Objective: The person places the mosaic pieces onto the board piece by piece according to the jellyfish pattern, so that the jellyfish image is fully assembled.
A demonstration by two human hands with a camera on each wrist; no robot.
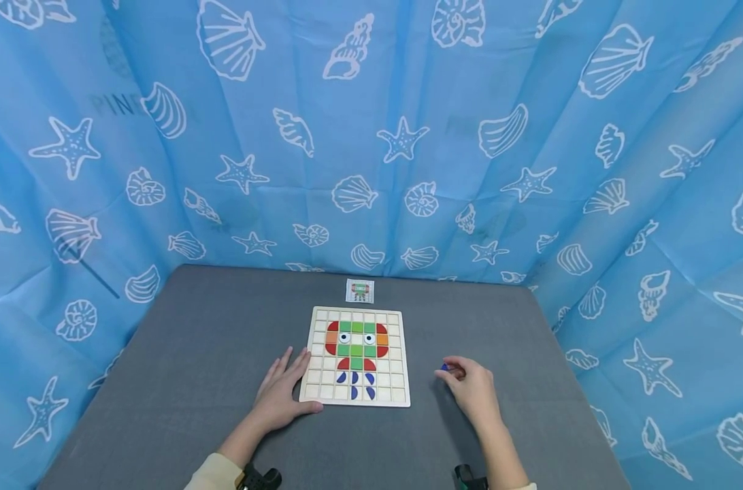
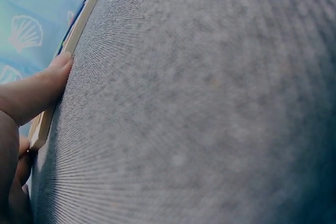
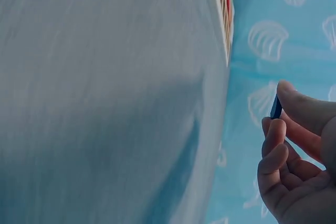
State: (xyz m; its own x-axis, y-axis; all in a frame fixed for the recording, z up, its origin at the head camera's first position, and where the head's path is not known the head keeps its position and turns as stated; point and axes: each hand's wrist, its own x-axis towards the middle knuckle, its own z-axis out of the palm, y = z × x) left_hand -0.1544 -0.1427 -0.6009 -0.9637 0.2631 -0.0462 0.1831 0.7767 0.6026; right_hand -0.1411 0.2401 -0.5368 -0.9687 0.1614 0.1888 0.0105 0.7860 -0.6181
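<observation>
A square wooden grid board (image 1: 386,395) lies on the grey table, with coloured pieces set in it: red, green and orange ones, two eye pieces, and several blue pieces below. My left hand (image 1: 279,398) steadies its near left corner, fingers stretched along the left side and thumb against the front edge. In the left wrist view the thumb (image 2: 44,85) touches the board's rim. To the right of the board, above the table, my right hand (image 1: 471,388) pinches a small blue piece (image 3: 276,107) between thumb and fingertips; most of its shape is hidden.
A small picture card (image 1: 360,290) with a similar coloured figure lies behind the board. The grey table (image 1: 224,327) meets a blue curtain (image 1: 322,163) printed with shells and starfish at the back and sides.
</observation>
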